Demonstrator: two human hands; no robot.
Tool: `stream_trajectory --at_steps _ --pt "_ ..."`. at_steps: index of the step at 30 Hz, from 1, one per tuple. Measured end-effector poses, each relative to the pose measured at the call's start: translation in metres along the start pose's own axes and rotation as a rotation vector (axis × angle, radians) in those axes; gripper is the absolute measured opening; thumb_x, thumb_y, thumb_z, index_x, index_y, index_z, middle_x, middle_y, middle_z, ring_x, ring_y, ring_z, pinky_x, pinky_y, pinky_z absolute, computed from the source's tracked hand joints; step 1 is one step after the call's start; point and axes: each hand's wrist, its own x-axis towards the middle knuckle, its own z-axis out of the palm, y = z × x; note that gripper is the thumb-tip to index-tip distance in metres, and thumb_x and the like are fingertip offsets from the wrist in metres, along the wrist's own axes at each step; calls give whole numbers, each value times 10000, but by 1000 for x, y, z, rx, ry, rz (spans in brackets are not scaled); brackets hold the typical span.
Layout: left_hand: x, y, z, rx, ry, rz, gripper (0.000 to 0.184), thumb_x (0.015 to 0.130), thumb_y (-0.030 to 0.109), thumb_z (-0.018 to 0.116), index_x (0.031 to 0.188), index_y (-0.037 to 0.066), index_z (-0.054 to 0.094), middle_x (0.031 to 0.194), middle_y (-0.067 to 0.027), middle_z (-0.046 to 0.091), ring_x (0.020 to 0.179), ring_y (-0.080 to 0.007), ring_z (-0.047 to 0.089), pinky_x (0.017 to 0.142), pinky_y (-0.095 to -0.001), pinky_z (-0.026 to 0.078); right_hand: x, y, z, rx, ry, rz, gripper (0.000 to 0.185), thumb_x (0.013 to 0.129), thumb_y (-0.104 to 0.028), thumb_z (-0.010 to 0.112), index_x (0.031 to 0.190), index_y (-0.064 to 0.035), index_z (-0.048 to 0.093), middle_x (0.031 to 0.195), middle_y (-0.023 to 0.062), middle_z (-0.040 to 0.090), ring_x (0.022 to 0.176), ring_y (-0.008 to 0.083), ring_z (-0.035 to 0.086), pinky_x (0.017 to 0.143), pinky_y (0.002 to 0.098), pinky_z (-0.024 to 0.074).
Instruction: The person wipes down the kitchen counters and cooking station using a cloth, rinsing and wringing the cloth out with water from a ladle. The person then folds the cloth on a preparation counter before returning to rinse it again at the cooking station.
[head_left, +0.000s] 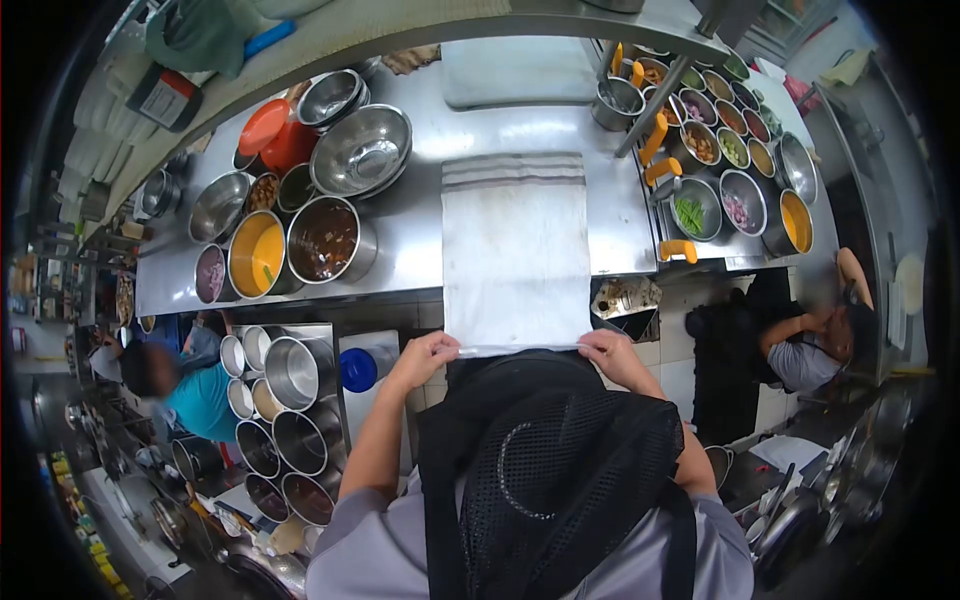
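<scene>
A white kitchen towel [516, 240] with grey-brown stripes at its far end lies over the steel counter [400, 255] and hangs past the front edge toward my body. My left hand [428, 358] is closed on its near left corner, thumb and fingers pinched. At the near right corner, my right hand [612, 358] grips the cloth in the same way. The near edge is stretched straight between both hands, close to my waist. Beyond the towel's striped end sits a pale cutting board [517, 72].
Left on the counter are a pot of dark sauce [325, 240], a pot of orange sauce [257, 255] and steel bowls [360, 150]. Cut-vegetable containers [697, 210] stand right. A shelf [440, 38] crosses overhead. People are at left [205, 400] and right [805, 350].
</scene>
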Motion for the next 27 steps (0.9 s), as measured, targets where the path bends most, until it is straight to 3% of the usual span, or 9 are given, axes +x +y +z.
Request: stream_trajectory --at_steps 4,12,14,18,27 --pt "-7 -3 3 -21 -34 -70 210 962 188 742 1126 56 739 911 -49 777 820 -124 694 766 -308 560 -3 5 -6 -42 -135 8 188 946 -133 743 1088 -12 764 1044 170 749 983 334 716 865 407 562" --pt "-4 35 -27 -66 10 -108 226 973 191 735 1146 46 744 929 -59 771 803 -121 686 731 -297 557 43 -43 -44 -48 -178 127 199 986 -115 680 1129 0 757 880 148 763 786 198 735 741 331 573" --pt "0 36 -36 -7 26 -33 209 997 153 714 1177 49 737 947 -28 747 830 -86 652 727 -259 525 53 -41 -46 -29 -176 123 217 986 -122 683 1150 1 751 858 126 762 757 173 728 726 320 576" --pt "7 40 -45 -118 103 37 211 989 106 710 1180 23 741 984 -49 773 898 -105 702 800 -259 553 67 -51 -56 -28 -211 146 221 983 -127 693 1149 10 746 848 114 758 751 161 723 724 316 578" --pt "30 82 -71 7 231 111 193 975 135 727 1129 24 760 914 -85 777 863 -133 711 801 -291 557 92 -67 -76 -1 -141 156 208 986 -135 703 1129 10 747 794 66 724 682 121 663 672 302 551"
